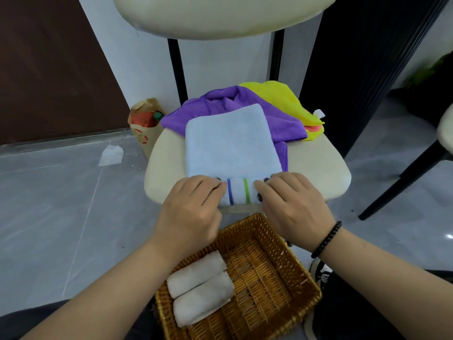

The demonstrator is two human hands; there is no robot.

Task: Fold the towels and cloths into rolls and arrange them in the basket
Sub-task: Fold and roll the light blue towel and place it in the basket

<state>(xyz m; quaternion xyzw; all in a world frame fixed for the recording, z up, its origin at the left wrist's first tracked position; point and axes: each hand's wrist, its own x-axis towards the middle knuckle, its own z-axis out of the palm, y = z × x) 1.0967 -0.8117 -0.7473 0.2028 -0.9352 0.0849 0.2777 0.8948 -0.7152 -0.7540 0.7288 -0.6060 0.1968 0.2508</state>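
While two white rolled towels (199,287) already lie side by side against the left wall of the wicker basket (289,263), we are only beginning the third piece. The pale blue towel (228,141) lies folded into a long strip down the middle of the cream chair seat (316,165), its striped end at the seat's near edge. Our left hand (191,207) and right hand (291,202) sit on that near end, one on each side of the blue and green stripes, fingers curled down onto the hem and turning it over; the roll looks barely begun, with nearly the whole strip flat ahead of us.

Behind it, at the far edge of the seat, the purple cloth (220,104) lies spread and partly under the blue towel, and the yellow cloth (282,96) is heaped at the far right corner with an orange-pink cloth (312,128) just showing beneath it. None of these is folded.

By our count two rolls are done, one is in hand, and at least three cloths wait. The basket has bare room along its right side and far end for them.
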